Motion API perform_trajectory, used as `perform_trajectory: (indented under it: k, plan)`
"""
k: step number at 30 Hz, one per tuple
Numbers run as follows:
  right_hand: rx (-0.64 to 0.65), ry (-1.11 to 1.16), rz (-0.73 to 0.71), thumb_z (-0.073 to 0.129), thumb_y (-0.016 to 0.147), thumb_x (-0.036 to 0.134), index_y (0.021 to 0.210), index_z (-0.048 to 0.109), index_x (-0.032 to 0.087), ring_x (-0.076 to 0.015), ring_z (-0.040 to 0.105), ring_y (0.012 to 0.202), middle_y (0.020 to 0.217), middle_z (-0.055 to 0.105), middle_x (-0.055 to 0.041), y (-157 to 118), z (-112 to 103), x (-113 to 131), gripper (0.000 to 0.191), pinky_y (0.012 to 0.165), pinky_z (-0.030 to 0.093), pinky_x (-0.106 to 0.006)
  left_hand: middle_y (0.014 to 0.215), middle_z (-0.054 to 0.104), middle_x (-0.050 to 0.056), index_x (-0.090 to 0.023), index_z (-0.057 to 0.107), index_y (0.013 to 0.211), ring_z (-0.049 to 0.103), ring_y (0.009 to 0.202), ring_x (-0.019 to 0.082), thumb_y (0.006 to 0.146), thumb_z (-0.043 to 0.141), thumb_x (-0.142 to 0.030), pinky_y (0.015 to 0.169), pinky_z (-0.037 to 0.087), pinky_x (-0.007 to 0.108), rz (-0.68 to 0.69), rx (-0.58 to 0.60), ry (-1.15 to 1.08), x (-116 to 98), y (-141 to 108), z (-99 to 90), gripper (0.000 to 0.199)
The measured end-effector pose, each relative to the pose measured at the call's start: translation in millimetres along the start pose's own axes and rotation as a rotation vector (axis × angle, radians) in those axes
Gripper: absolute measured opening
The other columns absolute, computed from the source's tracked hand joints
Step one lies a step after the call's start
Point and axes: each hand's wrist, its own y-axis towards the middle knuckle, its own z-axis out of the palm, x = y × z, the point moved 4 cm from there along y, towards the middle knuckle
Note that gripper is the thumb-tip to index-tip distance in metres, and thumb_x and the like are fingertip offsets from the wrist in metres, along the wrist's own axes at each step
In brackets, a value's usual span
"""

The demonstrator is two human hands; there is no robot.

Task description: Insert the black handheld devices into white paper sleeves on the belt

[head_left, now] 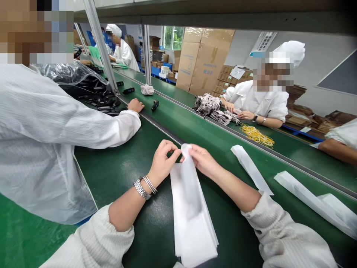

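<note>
A long, narrow, translucent white plastic bag (pixel 191 182) hangs upright from my fingers. Its top edge is pinched by my right hand (pixel 203 159), thumb and fingers closed on the right side. My left hand (pixel 164 159) is closed in a pinch of thumb and forefinger at the left side of the same top edge. Under the bag, a stack of similar flat white bags (pixel 195 238) lies on the green surface (pixel 134 175), its lower ends slightly fanned. Something greyish shows blurred through the bag's middle; I cannot tell what it is.
Single white bags (pixel 252 169) lie on the green conveyor belt (pixel 220 149) at right. A black device (pixel 155 105) rests farther up the belt. To my left, a co-worker's sleeve (pixel 111 130) reaches beside a pile of black devices (pixel 103 100). Opposite, another person handles bundled cables (pixel 223 116) near yellow rubber bands (pixel 258 134).
</note>
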Motion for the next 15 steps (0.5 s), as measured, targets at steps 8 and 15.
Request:
perform_trajectory:
  k: [8,15]
  plan:
    - [-0.704,-0.448,-0.418,0.051,0.088,0.046,0.083,0.055,0.022,-0.0162,0.057,0.067,0.071,0.061,0.0010,73.6,-116.7,59.8,0.025,0.063,0.048,-0.029,0.088,0.058,0.002,-0.020,0.062,0.079,0.054,0.079,0.015,0.090,0.056,-0.023,0.064,0.042,0.027,-0.024,0.111,0.113,3.1,-1.6,4.2,0.013]
    - [-0.466,-0.778,-0.428,0.054,0.082,0.030,0.110,0.065,0.023,-0.0223,0.060,0.108,0.117,0.063,-0.0072,47.4,-98.1,1.6,0.030,0.091,0.048,-0.038,0.087,0.060,0.002,-0.019,0.063,0.079,0.055,0.078,0.014,0.091,0.055,-0.023,0.065,0.043,0.026,0.004,0.164,0.164,2.0,-2.5,7.4,0.015]
